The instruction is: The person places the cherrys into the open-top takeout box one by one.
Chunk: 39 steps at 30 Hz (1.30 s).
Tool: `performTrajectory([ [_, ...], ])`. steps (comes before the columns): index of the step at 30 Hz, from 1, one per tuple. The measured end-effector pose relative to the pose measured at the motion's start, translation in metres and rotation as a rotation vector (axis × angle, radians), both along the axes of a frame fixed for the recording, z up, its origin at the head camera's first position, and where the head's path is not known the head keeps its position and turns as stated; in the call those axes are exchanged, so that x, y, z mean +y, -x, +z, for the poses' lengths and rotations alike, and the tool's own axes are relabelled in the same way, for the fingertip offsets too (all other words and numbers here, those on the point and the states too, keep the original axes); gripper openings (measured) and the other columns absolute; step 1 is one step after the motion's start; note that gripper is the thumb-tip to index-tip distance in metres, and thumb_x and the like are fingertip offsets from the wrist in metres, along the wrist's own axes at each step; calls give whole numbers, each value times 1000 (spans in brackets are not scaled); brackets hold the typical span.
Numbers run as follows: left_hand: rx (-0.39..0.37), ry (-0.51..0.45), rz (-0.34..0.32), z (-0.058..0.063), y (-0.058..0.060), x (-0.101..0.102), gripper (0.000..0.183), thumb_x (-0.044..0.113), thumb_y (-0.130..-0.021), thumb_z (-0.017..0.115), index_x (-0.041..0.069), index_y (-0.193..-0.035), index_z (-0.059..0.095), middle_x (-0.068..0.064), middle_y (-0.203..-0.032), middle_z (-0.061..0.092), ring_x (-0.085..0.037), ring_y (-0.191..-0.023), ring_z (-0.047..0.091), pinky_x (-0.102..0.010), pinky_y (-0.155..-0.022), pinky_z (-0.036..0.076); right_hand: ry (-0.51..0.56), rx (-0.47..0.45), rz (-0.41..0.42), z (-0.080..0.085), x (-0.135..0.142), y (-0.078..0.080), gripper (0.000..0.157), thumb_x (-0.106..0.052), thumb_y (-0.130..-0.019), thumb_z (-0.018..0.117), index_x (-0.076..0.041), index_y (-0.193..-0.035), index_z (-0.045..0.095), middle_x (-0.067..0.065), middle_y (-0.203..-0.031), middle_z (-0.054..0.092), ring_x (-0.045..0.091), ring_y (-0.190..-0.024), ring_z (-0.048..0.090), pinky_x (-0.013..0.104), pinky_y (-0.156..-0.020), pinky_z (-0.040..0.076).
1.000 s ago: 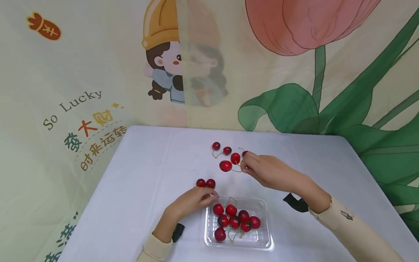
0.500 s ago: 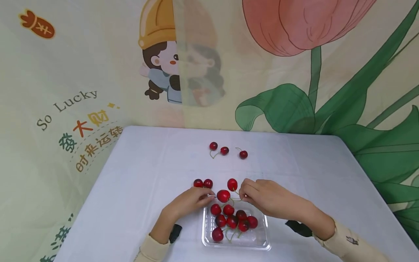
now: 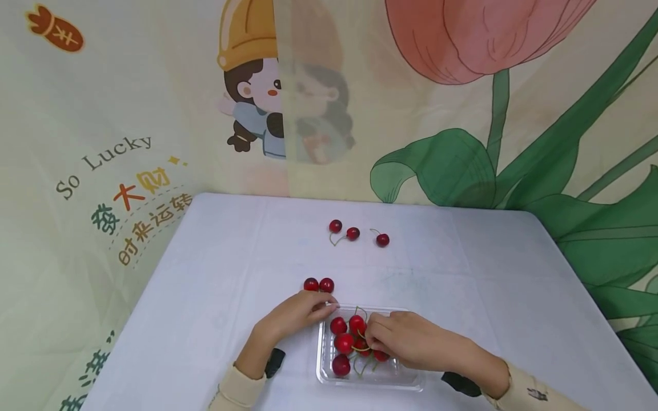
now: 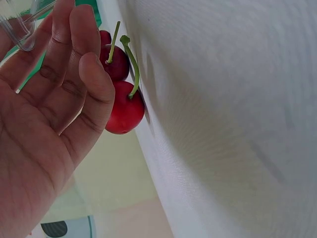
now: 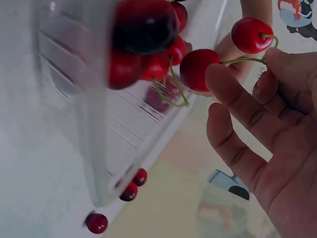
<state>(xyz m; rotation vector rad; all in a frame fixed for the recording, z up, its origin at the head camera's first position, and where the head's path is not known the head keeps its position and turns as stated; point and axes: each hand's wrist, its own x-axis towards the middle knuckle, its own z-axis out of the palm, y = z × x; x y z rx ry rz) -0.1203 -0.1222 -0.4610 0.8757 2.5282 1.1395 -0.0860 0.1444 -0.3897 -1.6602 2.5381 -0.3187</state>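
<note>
In the head view my right hand [image 3: 406, 341] is above the clear plastic tray [image 3: 371, 387], pinching the stems of a pair of red cherries [image 3: 343, 343]. The right wrist view shows both held cherries [image 5: 253, 34] hanging from thumb and fingertip, among or just over several cherries [image 5: 146, 25] in the tray. Part of the tray's contents is hidden under that hand. My left hand [image 3: 294, 317] holds the tray's far left corner, its thumb and fingers about the rim. Two dark red cherries [image 4: 125, 110] lie on the cloth right beside its fingers.
Three more cherries [image 3: 353, 233] with stems lie toward the back of the white-clothed table [image 3: 247, 240]. A printed curtain [image 3: 329, 177] hangs behind the table's far edge. Each wrist carries a black strap [image 3: 275, 362].
My right hand has brought the cherry pair from the back of the table toward me, down over the tray. My left hand has stayed at the tray's corner.
</note>
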Motion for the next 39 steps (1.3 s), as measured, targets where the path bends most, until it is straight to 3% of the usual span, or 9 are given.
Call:
performTrajectory([
  [18, -9, 4, -4, 2, 1, -1, 23, 25, -100, 56, 9, -107, 71, 2, -89, 68, -3, -75, 55, -23, -73, 49, -71, -60, 23, -24, -3, -4, 15, -18, -90, 72, -21, -95, 58, -14, -83, 49, -3, -73, 45, 7, -69, 39],
  [31, -23, -6, 6, 2, 1, 3, 22, 23, -99, 58, 7, -109, 71, -2, -94, 71, -4, -76, 56, -23, -74, 51, -59, -56, 57, -20, -3, 0, 18, -22, -86, 76, -21, -100, 65, -14, -92, 64, -3, -79, 54, 11, -76, 47],
  [39, -30, -6, -1, 3, 0, 3, 22, 22, -99, 58, 7, -109, 71, -2, -93, 70, -4, -75, 56, -22, -73, 51, -20, -111, 11, -17, -1, 0, 17, -24, -88, 74, -20, -101, 64, -12, -95, 64, -2, -78, 52, 12, -75, 47],
])
